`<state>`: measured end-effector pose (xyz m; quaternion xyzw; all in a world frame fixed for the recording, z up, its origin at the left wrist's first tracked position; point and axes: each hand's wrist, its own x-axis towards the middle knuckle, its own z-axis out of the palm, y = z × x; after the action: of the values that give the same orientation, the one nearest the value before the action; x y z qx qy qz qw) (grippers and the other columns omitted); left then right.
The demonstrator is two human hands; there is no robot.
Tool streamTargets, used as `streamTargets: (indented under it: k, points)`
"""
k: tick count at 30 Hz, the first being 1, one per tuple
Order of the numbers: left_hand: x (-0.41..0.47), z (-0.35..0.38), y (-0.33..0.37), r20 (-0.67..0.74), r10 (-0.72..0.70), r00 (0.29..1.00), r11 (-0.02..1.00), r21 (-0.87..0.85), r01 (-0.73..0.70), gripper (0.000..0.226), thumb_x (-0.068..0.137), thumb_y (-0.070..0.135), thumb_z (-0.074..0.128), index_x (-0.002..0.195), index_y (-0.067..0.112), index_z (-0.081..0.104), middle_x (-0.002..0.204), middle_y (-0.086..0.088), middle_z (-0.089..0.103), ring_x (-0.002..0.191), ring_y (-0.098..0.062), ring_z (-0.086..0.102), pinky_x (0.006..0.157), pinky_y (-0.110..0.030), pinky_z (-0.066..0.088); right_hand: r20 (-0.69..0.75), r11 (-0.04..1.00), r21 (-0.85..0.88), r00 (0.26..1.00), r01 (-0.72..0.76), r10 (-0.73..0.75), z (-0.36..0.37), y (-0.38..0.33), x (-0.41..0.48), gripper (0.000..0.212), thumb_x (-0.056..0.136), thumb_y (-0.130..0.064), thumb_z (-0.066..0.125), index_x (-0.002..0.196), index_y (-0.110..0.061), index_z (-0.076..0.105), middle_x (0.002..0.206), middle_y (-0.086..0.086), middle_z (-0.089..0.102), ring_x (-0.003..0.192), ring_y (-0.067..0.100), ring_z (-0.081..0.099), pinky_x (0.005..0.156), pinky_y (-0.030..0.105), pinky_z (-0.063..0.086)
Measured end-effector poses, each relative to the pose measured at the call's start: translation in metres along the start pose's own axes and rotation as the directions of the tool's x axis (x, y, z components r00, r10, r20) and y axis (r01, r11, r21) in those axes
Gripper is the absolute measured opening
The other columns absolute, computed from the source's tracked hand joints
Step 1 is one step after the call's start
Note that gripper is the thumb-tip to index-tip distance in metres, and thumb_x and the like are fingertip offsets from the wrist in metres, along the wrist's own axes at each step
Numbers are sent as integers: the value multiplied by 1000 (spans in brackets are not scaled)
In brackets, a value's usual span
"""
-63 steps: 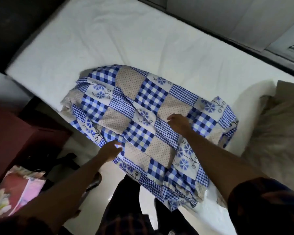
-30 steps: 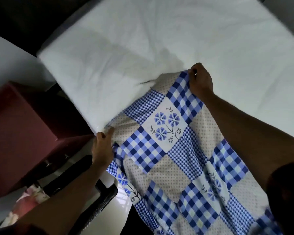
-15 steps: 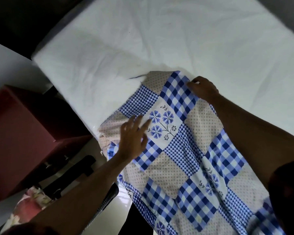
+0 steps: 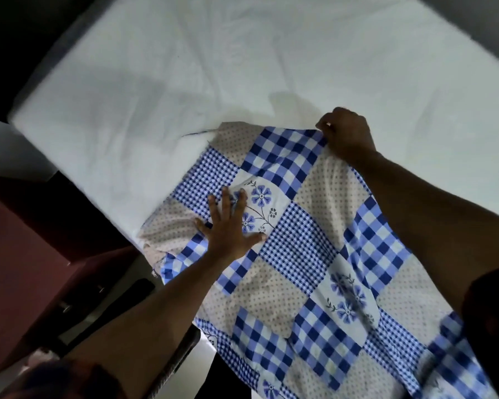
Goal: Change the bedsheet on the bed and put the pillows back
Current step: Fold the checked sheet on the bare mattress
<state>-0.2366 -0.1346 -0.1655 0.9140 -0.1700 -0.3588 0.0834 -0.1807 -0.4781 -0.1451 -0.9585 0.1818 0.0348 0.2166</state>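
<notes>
The sheet (image 4: 314,254) lies partly spread on the mattress (image 4: 213,67), its lower part cut off by the frame. The left hand (image 4: 228,226) presses it flat, fingers straight. The right hand (image 4: 346,136) pinches its far edge; the fingertips are hidden.

On my left I see a reddish-brown cabinet (image 4: 26,254) with two small metal knobs (image 4: 66,307) on its front. Beside it, a strip of pale glossy floor (image 4: 140,267) shows, and a black object (image 4: 136,290) lies there; I cannot tell what it is.
</notes>
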Motion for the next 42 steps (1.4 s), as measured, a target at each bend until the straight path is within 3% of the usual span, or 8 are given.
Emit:
streamTargets:
  k: [6,11,15,21,25,33,38,42]
  points:
    - [3,-9,20,-56,-36,998,997,71,40,126,75,61,74,151,41,-25,160,0,-36,145,-35,-33,105,-81,1,-31,974,105,978,-201,206,-17,34,-15,34,91,-53,62,103,-24,72,90,2,73,93,24,68,79,32,49]
    - [-10,0,94,-122,287,950,953,133,-271,121,74,55,69,154,40,-20,163,-2,-28,149,-34,-25,110,-77,0,39,957,-29,957,-288,289,7,52,-118,57,87,-68,57,130,-32,56,117,5,62,111,33,57,89,48,47]
    - [-15,36,117,124,206,971,975,53,-214,142,61,78,75,148,41,-31,158,3,-38,145,-31,-34,104,-82,1,65,956,-71,955,-285,289,10,76,-126,30,98,-42,55,113,-17,62,108,14,68,102,38,63,79,43,46]
    - [-10,52,113,137,154,978,970,167,-177,152,53,75,81,143,44,-38,153,2,-46,141,-33,-41,101,-82,-3,-17,972,-124,980,-198,197,2,107,-107,22,102,-30,50,106,-12,61,98,15,69,90,39,65,75,43,45]
    - [-13,54,107,117,192,974,953,214,-213,149,55,74,80,146,43,-33,159,-1,-37,145,-36,-33,102,-82,-1,-338,930,-138,898,-342,281,4,93,-135,19,98,-21,49,98,-16,68,89,10,65,82,37,61,72,41,38]
    - [-63,87,128,108,552,827,744,384,-547,113,73,69,62,157,39,-8,166,-5,-16,151,-34,-18,112,-73,-7,-356,956,60,889,-287,289,53,51,-301,26,103,-28,49,118,-15,67,117,8,63,99,32,58,75,43,44]
    - [-73,110,147,33,769,639,585,368,-723,71,73,57,65,138,30,53,142,-4,51,123,-28,49,97,-49,43,-330,901,136,838,-412,434,35,110,-298,37,97,-24,59,132,-12,57,128,15,55,112,34,52,87,44,48]
    - [-69,120,163,115,697,708,608,428,-669,66,73,59,72,129,27,53,124,-1,56,106,-28,57,80,-43,50,-178,884,13,869,-467,461,15,141,-264,34,93,-35,61,124,-21,61,129,10,52,113,36,51,82,44,50]
